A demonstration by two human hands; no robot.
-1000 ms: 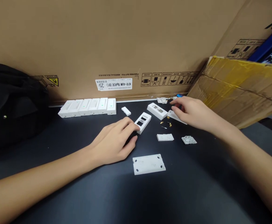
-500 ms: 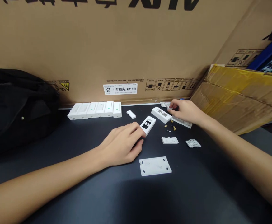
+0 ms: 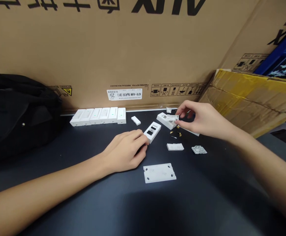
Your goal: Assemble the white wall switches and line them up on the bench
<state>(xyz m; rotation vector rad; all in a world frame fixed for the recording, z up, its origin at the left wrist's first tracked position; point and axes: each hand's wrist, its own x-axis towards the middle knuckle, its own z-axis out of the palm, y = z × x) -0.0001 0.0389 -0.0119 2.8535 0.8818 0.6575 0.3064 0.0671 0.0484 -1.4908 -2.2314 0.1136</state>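
Note:
My right hand [image 3: 197, 118] pinches a small white plastic switch part [image 3: 171, 117] between thumb and fingers, above a white switch housing [image 3: 163, 120] with openings. My left hand [image 3: 129, 149] rests on the table, its curled fingers on the near end of another slotted white switch housing [image 3: 152, 131]. Small brass contacts [image 3: 179, 133] and a small pale pin [image 3: 173, 137] lie below the right hand. Closer to me are a white rocker piece [image 3: 175, 147], a white moulded insert [image 3: 199, 149] and a flat white back plate [image 3: 159, 173] with corner holes.
Several finished-looking white wall switches [image 3: 97, 115] stand in a row at the back left. A small white rocker cap [image 3: 135, 120] and a small white part [image 3: 169, 110] lie farther back. A large cardboard box [image 3: 123, 52] walls off the rear. A black bag [image 3: 20, 114] sits at left.
My right hand has lifted the white switch part from the back of the table and brought it slightly toward me, over the housing. My left hand stays at its housing. The view shifted slightly.

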